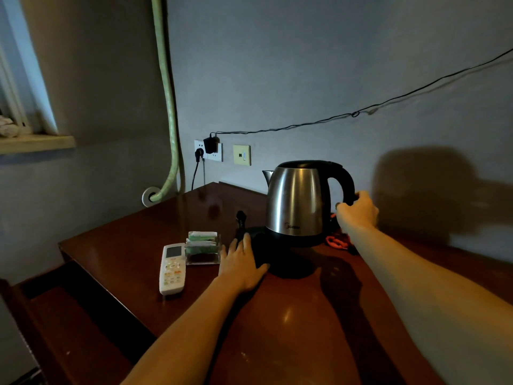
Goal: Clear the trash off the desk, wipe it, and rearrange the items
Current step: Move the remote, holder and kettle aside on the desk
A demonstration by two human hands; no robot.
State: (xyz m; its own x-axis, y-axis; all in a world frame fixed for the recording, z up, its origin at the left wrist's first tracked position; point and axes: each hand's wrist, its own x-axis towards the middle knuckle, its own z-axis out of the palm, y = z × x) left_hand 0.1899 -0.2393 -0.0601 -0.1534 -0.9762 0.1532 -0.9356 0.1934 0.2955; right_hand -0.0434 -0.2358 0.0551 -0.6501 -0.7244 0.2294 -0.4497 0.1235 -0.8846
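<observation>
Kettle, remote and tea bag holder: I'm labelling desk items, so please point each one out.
kettle (pixel 295 201), head view, on its steel body.
remote (pixel 172 269), head view, on its button pad.
tea bag holder (pixel 202 247), head view, on the packets inside.

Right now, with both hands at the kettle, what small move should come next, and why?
Probably lower the kettle squarely onto its base. The right hand grips the handle, the kettle looks slightly tilted, and the left hand lies flat on the base, steadying it.
</observation>
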